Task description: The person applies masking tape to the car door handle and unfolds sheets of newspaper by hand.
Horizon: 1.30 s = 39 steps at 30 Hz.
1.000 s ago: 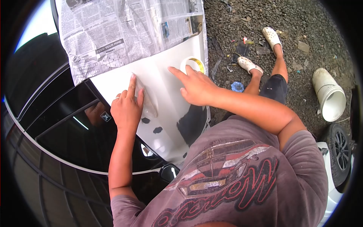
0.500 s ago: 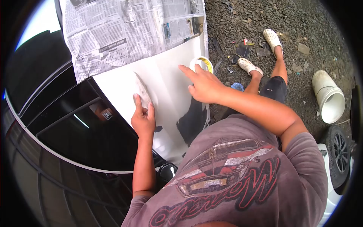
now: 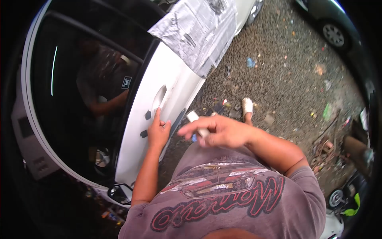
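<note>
My left hand point(image 3: 158, 133) rests on the white car door point(image 3: 177, 73). Its index finger is stretched out to the lower end of the oval door-handle recess point(image 3: 160, 95), while the other fingers are bent and hold nothing. To the right, in front of my shirt, my right hand point(image 3: 225, 130) grips a pale roll of tape point(image 3: 193, 116), seen nearly edge-on and apart from the door. Blur softens these fingers. Printed newspaper point(image 3: 195, 30) covers the panel beyond the bare white part. Dark patches point(image 3: 148, 115) show on the door below the recess.
A dark car window point(image 3: 87, 103) lies left of the door, with a side mirror point(image 3: 119, 194) at its lower end. Gravel ground point(image 3: 274, 75) with scattered litter spreads right. A dark car point(image 3: 334, 24) stands at upper right. A light clog point(image 3: 247, 105) shows on a foot.
The view has turned and drawn back, showing more ground and another car. My right hand, with the tape roll, has come away from the panel towards my body. My left hand stays at the recess.
</note>
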Each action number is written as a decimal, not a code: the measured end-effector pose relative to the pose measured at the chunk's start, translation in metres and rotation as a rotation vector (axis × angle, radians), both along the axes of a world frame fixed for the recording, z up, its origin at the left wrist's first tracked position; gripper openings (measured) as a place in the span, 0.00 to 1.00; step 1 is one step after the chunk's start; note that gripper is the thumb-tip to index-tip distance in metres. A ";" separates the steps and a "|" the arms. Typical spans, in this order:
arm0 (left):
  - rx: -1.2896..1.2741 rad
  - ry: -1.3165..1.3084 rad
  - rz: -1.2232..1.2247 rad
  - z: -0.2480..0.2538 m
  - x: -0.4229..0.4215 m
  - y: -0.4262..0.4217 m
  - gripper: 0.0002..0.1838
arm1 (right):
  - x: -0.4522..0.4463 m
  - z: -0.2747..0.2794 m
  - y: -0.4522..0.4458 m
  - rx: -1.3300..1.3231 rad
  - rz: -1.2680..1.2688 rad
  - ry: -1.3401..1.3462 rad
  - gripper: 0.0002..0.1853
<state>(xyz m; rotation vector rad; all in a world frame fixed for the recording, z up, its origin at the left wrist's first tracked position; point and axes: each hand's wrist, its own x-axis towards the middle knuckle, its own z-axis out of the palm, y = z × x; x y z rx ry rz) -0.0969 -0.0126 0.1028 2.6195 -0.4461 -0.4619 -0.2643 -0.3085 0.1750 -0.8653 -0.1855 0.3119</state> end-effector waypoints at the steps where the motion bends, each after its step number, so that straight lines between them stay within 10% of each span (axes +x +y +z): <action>1: -0.039 -0.003 -0.002 -0.001 -0.004 0.005 0.43 | 0.005 0.040 -0.001 0.029 0.092 -0.175 0.28; 8: -0.232 0.022 0.135 -0.017 -0.042 0.056 0.24 | 0.025 0.182 0.090 0.251 0.574 -0.818 0.20; 16: -0.341 0.123 0.357 -0.052 -0.081 0.092 0.21 | 0.046 0.191 0.072 -0.203 0.556 -0.696 0.19; 18: -0.373 0.078 0.307 -0.048 -0.083 0.085 0.23 | 0.044 0.207 0.056 -0.623 0.605 -0.666 0.27; 25: -0.193 -0.343 0.116 -0.043 -0.062 0.060 0.34 | 0.019 0.195 0.024 -0.538 0.490 -0.514 0.31; 39: -0.003 -0.245 0.131 -0.073 -0.053 0.026 0.55 | -0.042 0.181 -0.026 -1.229 0.243 0.076 0.36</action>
